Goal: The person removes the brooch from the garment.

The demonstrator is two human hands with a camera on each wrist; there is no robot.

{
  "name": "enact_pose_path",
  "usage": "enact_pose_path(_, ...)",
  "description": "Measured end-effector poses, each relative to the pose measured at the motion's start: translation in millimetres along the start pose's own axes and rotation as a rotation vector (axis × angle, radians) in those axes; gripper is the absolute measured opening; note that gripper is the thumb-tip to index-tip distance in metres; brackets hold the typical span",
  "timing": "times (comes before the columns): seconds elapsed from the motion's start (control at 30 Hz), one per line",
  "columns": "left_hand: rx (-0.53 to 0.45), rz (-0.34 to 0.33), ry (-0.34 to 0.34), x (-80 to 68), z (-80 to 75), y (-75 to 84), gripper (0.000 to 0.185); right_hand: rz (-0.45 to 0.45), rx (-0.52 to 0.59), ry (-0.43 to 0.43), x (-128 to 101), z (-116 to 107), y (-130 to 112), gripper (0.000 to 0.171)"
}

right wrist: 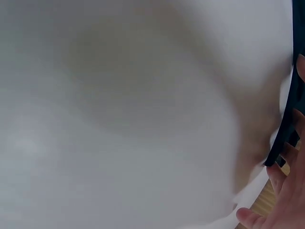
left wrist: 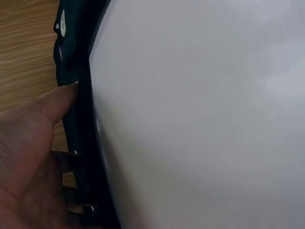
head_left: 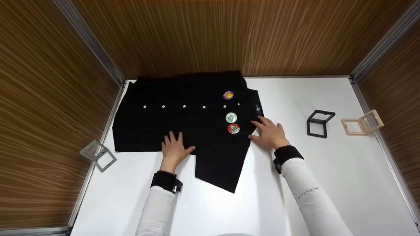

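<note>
While both hands lie flat, fingers spread, the left hand (head_left: 174, 147) and right hand (head_left: 269, 133) seem to be smoothing the black shirt (head_left: 183, 121); next likely needs a fold beside the right fingers.

Your right wrist view: blurred white bench (right wrist: 119, 119) filling most of frame; your right hand's fingers (right wrist: 290, 191) at lower right, against a black shirt edge (right wrist: 288, 119).

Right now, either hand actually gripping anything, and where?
No grip. Left hand rests flat on the black button-up shirt near its lower edge; right hand rests flat by the collar.
</note>
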State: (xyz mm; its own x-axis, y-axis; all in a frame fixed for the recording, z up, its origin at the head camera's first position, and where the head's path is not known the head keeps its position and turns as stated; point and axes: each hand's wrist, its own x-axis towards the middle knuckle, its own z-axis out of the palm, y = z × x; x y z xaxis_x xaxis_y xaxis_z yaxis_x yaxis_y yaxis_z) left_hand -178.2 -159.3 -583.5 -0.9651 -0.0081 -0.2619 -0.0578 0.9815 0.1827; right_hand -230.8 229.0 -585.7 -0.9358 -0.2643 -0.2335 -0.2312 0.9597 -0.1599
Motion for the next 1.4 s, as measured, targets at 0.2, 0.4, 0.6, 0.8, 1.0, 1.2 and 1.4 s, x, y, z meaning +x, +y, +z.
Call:
enact_pose_path(0.2, -0.006, 0.041, 0.003, 3.6, 3.4, 15.9, 0.093, 0.024, 0.031, 0.019, -14, 1, 20, 0.077)
enact_pose_path(0.4, 0.005, 0.071, 0.001, 3.0, 6.5, 27.8, 0.092, 0.042, 0.069, 0.020, -26, 1, 32, 0.076)
enact_pose_path(0.6, 0.007, 0.071, 0.016, -0.5, 6.8, 35.5, 0.091, 0.034, 0.102, 0.002, -31, -3, 39, 0.076)
enact_pose_path(0.8, 0.038, 0.065, 0.024, -4.3, 9.9, 40.1, 0.091, 0.028, 0.110, -0.018, -30, -5, 44, 0.076)
enact_pose_path(1.0, 0.018, 0.070, 0.042, -7.8, 10.9, 38.9, 0.091, 0.026, 0.120, -0.002, -33, -5, 43, 0.075)
enact_pose_path(1.2, -0.002, 0.068, 0.035, -12.8, 6.8, 40.8, 0.090, 0.027, 0.109, 0.020, -37, -6, 41, 0.075)
enact_pose_path(1.4, 0.000, 0.047, 0.017, -15.0, 1.8, 43.0, 0.090, 0.025, 0.122, 0.019, -37, -11, 34, 0.074)
